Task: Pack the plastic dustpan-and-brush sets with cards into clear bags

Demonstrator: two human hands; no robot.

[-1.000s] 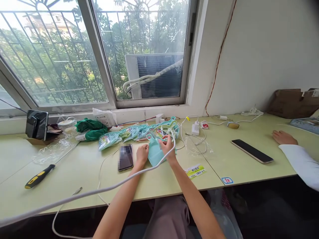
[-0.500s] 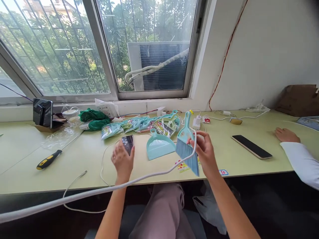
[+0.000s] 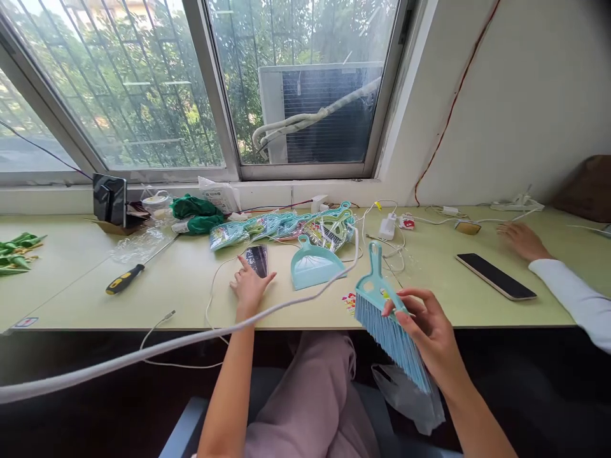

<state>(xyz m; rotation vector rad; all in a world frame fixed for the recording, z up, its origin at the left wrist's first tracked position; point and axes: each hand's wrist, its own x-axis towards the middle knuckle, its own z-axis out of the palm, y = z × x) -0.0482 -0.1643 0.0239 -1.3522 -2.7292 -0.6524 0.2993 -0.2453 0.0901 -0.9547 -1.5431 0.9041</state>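
My right hand pinches a light-blue hand brush by the edge of its head. The brush is tilted, handle up, with its bristles hanging over the table's front edge. My left hand lies at the near end of a dark smartphone, thumb and forefinger spread to either side of it. The palm hides part of the phone. Between the hands, a matching light-blue dustpan lies on the table, handle toward the window. A colourful label rests just left of the brush.
Several bagged brush sets lie behind the dustpan. A thick white cable crosses the foreground. A screwdriver and green cloth are at left. To the right are a charger, another phone and another person's hand.
The brush has moved right and nearer me in my right hand, its face turning more into view. My left thumb has spread away from the phone. The other person's hand has shifted.
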